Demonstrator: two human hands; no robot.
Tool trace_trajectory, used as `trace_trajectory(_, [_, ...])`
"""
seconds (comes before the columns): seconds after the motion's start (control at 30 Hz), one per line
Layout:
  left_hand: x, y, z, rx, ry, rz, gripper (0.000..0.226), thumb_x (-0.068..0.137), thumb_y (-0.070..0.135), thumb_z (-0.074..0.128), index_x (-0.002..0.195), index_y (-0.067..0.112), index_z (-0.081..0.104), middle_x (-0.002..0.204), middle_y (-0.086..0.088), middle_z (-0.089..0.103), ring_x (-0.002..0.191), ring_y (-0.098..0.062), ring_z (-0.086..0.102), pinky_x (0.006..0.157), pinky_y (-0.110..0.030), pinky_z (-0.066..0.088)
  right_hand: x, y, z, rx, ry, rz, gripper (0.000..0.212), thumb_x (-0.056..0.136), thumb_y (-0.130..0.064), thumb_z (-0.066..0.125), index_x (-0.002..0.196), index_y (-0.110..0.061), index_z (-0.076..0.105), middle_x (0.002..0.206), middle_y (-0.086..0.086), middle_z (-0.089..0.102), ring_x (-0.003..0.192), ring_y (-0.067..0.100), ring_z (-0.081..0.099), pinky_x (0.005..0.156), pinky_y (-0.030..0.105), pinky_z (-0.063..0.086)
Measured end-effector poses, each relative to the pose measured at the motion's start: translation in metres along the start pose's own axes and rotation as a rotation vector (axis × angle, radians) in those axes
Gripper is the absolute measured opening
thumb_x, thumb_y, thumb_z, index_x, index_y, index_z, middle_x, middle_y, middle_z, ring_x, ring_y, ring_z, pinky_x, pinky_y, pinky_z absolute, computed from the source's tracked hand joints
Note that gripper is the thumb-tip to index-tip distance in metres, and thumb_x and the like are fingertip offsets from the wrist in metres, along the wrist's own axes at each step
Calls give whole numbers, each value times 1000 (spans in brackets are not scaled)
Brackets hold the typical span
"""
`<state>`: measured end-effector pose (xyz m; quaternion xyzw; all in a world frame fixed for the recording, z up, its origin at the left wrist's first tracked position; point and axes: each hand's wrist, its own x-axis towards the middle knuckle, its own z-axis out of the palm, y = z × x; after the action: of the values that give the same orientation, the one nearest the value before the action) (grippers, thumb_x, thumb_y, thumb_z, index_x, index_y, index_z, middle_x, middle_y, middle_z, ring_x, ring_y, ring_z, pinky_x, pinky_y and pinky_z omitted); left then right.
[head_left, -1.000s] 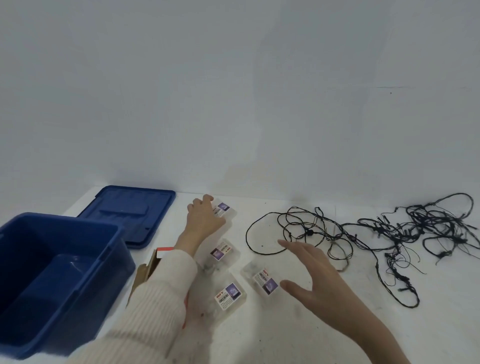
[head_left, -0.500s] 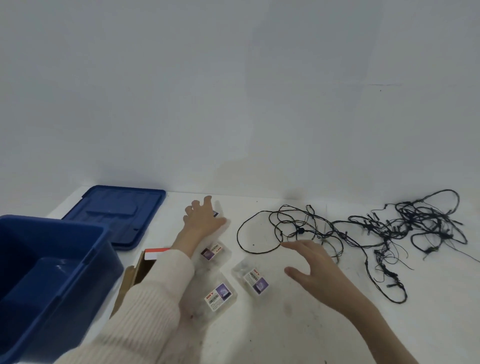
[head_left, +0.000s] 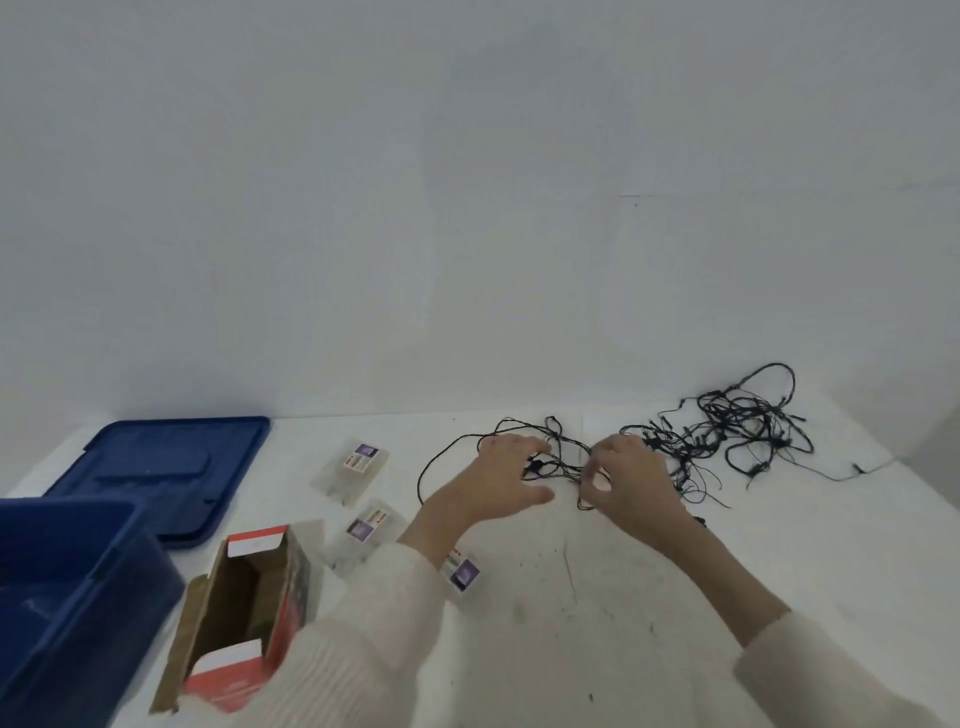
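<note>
A long tangled black wire (head_left: 727, 431) with small plugs lies across the white table (head_left: 571, 623), bunched at the back right. A loose loop of it reaches toward the middle. Both hands are on that loop. My left hand (head_left: 498, 478) curls its fingers and thumb round a black plug on the wire. Close beside it, my right hand (head_left: 631, 480) pinches a strand between thumb and fingertips. The wire runs under both hands, so part of it is hidden.
Three small clear packets (head_left: 353, 467) (head_left: 370, 525) (head_left: 462, 571) with purple labels lie left of my hands. An open red cardboard box (head_left: 249, 597) lies on its side at the front left. A blue bin (head_left: 62, 597) and its lid (head_left: 156, 467) sit at the far left.
My left hand left the far packet and moved right onto the wire. My right hand moved forward from above the packets and took hold of the wire. The camera view shifted right.
</note>
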<state>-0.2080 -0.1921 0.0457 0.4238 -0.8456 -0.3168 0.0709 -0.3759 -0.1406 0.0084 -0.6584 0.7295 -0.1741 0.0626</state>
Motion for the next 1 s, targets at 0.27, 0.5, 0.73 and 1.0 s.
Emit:
trace_trajectory(0.27, [10, 95, -76, -540, 421, 256, 18, 91, 27, 58, 105, 17, 60, 79, 2, 65, 82, -10, 63, 72, -19, 43, 31, -53, -180, 1018, 139, 60, 11, 91, -8, 51, 82, -11, 56, 60, 0, 66, 59, 13, 63, 76, 31, 50])
trace_trajectory(0.5, [5, 125, -119, -541, 217, 282, 22, 97, 20, 48, 82, 14, 64, 66, 0, 52, 58, -10, 59, 74, -31, 47, 26, -52, -302, 1414, 607, 42, 16, 93, -2, 39, 84, -11, 50, 64, 4, 51, 47, 13, 50, 58, 31, 55])
trace_trajectory(0.73, [-12, 230, -174, -79, 392, 491, 22, 96, 26, 47, 90, 17, 65, 65, 2, 46, 55, -8, 43, 55, -19, 43, 0, -40, -339, 550, 151, -67, 65, 82, -19, 68, 138, -32, 37, 129, -2, 44, 121, 14, 42, 100, 30, 33])
trace_trajectory(1.0, [-18, 231, -175, -290, 318, 438, 19, 94, 22, 55, 94, 8, 67, 62, 5, 43, 53, -7, 41, 57, -20, 42, -6, 22, -379, 1252, 215, -62, 20, 94, -25, 53, 87, -9, 63, 42, -8, 24, 40, 9, 19, 39, 20, 15])
